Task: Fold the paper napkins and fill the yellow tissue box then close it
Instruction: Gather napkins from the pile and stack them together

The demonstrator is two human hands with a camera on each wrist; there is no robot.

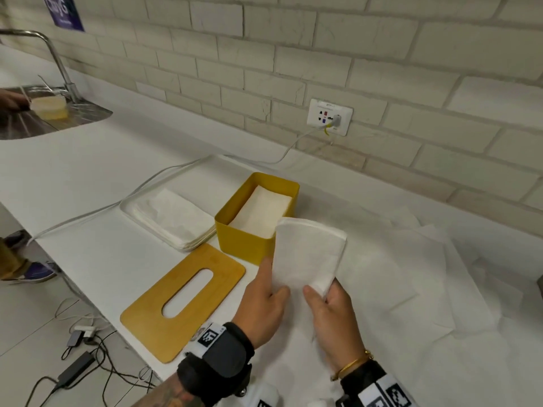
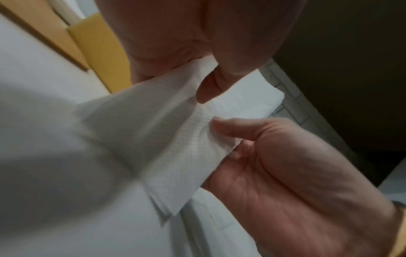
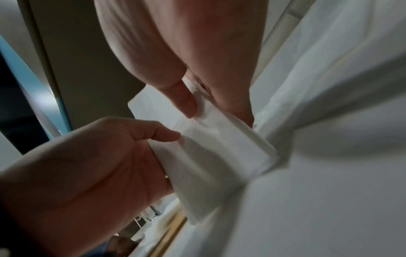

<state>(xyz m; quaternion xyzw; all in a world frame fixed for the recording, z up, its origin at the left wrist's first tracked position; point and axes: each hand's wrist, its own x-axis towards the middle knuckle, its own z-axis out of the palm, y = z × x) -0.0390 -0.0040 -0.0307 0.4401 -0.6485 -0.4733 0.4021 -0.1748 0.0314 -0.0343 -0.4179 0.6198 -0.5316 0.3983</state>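
Note:
A folded white napkin (image 1: 308,254) is held upright in the air, just in front of the open yellow tissue box (image 1: 244,245). My left hand (image 1: 274,277) pinches its lower left edge and my right hand (image 1: 321,286) pinches its lower right corner. In the left wrist view, the left thumb (image 2: 206,90) presses on the napkin (image 2: 175,139). In the right wrist view, the right thumb (image 3: 184,100) does the same on the napkin (image 3: 215,147). Folded napkins (image 1: 261,212) lie inside the box. The wooden lid (image 1: 182,301) with its oval slot lies flat on the counter to the left.
A white tray (image 1: 126,207) with a stack of napkins (image 1: 173,218) sits left of the box. Unfolded napkins (image 1: 411,274) are spread on the counter to the right. A white cable (image 1: 164,174) runs from the wall socket (image 1: 329,116). A sink (image 1: 44,118) lies at the far left.

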